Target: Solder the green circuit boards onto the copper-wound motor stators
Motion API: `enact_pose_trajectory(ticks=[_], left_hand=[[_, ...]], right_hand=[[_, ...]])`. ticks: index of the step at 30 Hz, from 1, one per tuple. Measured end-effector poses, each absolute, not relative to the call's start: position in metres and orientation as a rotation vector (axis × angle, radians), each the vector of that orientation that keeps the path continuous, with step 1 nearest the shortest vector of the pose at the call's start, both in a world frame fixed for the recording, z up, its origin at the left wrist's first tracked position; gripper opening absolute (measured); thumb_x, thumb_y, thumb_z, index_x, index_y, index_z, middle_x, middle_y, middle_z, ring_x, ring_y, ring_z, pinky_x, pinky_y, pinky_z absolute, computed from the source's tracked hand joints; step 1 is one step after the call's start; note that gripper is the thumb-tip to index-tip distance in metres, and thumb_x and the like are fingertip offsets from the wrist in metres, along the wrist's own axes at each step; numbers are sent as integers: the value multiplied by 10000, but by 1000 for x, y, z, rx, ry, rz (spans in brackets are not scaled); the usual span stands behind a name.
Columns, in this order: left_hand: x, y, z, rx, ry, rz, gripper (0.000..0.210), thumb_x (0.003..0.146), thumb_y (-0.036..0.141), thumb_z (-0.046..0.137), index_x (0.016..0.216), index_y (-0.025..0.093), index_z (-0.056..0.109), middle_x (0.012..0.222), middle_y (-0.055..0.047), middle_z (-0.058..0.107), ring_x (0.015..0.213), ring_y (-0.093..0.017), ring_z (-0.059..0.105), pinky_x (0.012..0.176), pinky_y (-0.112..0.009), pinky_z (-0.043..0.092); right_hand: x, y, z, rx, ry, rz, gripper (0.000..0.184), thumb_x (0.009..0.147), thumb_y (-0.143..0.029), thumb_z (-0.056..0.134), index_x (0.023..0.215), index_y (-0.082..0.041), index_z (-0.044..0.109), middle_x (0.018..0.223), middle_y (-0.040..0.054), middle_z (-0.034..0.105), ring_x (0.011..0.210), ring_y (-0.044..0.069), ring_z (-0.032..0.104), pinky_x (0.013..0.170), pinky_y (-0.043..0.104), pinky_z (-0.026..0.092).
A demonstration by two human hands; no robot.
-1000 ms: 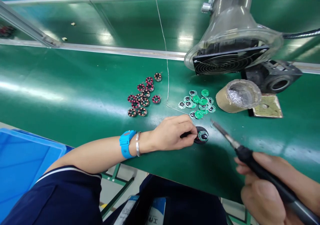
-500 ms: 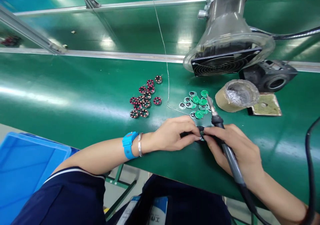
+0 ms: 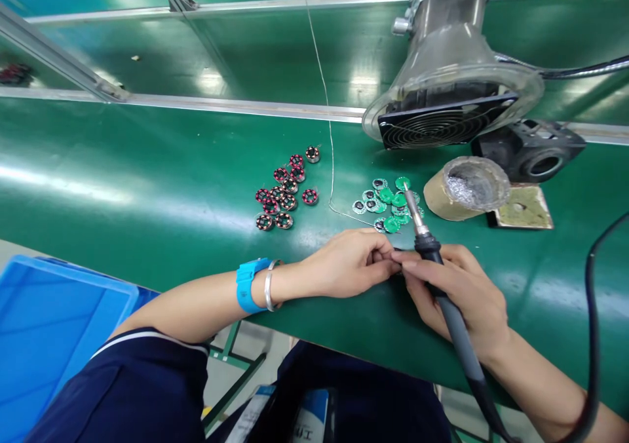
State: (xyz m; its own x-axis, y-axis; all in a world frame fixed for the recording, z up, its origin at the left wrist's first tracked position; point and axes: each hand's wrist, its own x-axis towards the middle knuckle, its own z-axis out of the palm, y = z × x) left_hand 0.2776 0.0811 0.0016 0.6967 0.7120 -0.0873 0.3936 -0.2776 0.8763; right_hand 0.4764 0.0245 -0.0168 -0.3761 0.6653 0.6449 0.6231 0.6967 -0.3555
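Observation:
My right hand (image 3: 466, 299) is closed round a soldering iron (image 3: 459, 338), its metal tip pointing up and away over the circuit boards. The thumb and forefinger of the same hand meet the fingertips of my left hand (image 3: 351, 263). Between them my left hand pinches a small dark part, now almost wholly covered by fingers. Just beyond the hands lie several small round green circuit boards (image 3: 392, 224). Several copper-wound motor stators (image 3: 287, 200) sit in a loose group farther left. A thin solder wire (image 3: 332, 161) hangs down and bends along the bench toward the boards.
A fume extractor hood (image 3: 452, 102) with a fan grille hangs at the back right. Under it stand a tub of grey material (image 3: 466, 191), a soldering iron stand (image 3: 533, 151) and a sponge tray (image 3: 523, 207). The iron's cable (image 3: 592, 299) loops at right. A blue bin (image 3: 63, 325) is at left.
My fingertips have closed in over the small dark part, which showed more before. The soldering iron has shifted slightly, and its cable has swung left.

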Motion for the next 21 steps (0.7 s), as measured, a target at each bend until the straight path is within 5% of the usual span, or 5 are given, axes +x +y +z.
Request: enact_pose_trajectory(ticks=[21], left_hand=[[273,79,-5,1814,893,432,65,802,107,570,772,161,592,719,32,566,635,-84,516,592,-214,406]], right_hand=[[483,15,-16,-1006,-2186,29,418,851,-49,633,1230,-226,619,977,25,744,859,184,660,689,305,558]])
